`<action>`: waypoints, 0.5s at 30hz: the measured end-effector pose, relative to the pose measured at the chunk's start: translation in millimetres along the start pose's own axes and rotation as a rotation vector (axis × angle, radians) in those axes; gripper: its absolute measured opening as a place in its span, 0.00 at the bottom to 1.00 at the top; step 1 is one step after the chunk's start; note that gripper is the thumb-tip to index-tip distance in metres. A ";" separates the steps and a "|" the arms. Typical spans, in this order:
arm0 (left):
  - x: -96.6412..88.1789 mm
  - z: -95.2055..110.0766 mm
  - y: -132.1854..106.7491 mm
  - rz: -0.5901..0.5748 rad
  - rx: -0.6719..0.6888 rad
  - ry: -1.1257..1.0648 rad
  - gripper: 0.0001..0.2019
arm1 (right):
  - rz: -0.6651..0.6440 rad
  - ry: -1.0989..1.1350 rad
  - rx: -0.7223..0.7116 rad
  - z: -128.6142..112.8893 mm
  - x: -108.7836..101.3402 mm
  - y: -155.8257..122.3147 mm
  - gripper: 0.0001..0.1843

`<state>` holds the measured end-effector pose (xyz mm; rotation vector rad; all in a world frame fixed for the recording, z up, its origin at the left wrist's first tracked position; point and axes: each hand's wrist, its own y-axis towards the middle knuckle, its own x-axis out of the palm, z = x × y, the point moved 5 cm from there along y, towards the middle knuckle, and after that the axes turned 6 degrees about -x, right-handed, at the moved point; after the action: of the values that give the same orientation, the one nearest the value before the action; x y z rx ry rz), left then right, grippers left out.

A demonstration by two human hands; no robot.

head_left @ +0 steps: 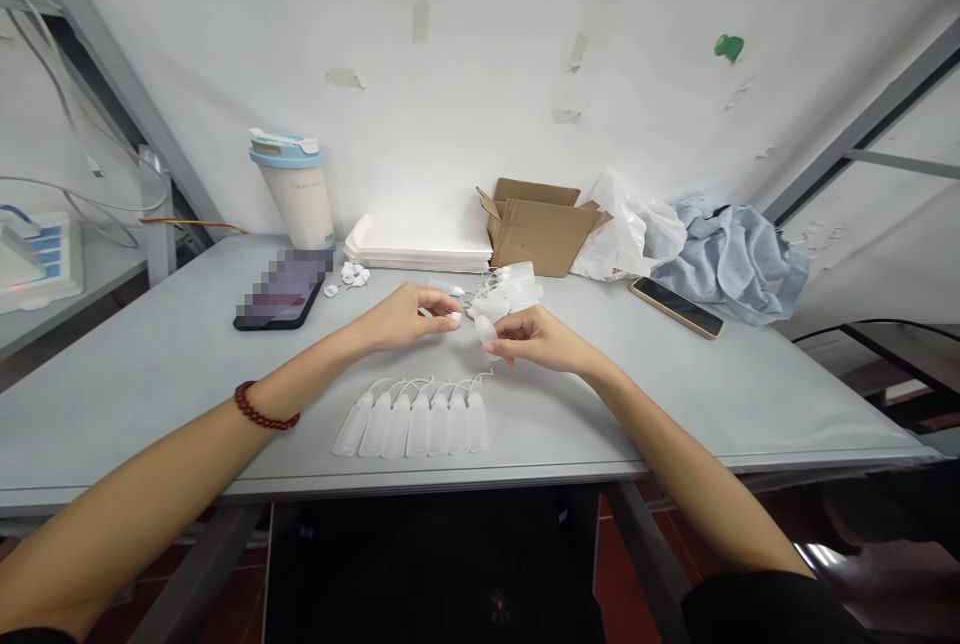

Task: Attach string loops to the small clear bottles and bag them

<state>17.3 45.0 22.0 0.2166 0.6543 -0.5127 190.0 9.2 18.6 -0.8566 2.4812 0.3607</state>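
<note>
Above the middle of the grey table, my left hand pinches a small white cap between thumb and fingertips. Just to its right, my right hand grips a small translucent plastic bottle, tilted, its lower end partly behind my fingers. The two pieces are apart. Behind my hands lies a loose pile of similar white bottles with thin bent tubes. Closer to me, several flat translucent bottles lie side by side in a row, their thin curved tubes pointing right.
Left of the pile are small white caps, a phone and a lidded cup. Along the wall stand stacked white envelopes, a cardboard box, a plastic bag and blue cloth. Another phone lies right.
</note>
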 end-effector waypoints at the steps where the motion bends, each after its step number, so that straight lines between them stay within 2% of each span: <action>1: 0.7 4.5 -2.0 -0.015 0.014 -0.019 0.14 | -0.006 0.017 -0.005 0.0 1.8 0.4 0.18; 8: 3.4 17.3 -9.8 -0.065 0.072 -0.082 0.17 | -0.070 0.082 0.016 -1.1 9.5 0.8 0.19; 15: 3.1 15.4 -9.5 -0.053 0.067 -0.102 0.16 | -0.007 0.181 0.041 2.3 6.8 2.2 0.17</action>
<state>22.5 30.2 31.6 0.2350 0.5453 -0.5934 184.7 8.4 13.3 -0.9172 2.6404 0.2382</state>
